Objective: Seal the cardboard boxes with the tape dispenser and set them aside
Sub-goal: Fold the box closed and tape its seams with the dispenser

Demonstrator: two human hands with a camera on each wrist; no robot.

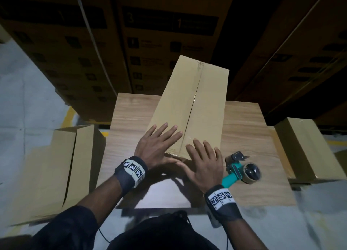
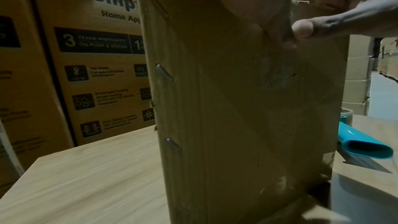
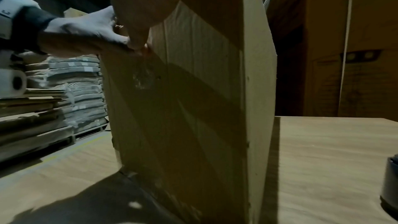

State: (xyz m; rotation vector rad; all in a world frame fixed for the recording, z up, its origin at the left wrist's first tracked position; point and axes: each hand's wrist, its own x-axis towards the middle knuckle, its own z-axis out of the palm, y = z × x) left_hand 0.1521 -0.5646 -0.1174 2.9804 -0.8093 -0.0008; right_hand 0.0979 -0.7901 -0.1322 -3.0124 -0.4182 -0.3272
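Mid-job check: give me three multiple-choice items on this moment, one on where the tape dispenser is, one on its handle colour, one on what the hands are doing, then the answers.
1. Where is the tape dispenser?
A. On the table, right of the box
B. On top of the box
C. On the floor

2. What colour is its handle?
A. Red
B. Teal
C. Yellow

3. What are the hands doing?
A. Gripping the dispenser
B. Hanging off the table
C. Pressing flat on the box

Answers:
1 A: it lies on the wooden table beside the right hand.
2 B: the handle shows teal in the head view.
3 C: the left hand and the right hand lie with spread fingers on the near end of the box, thumbs over its edge.
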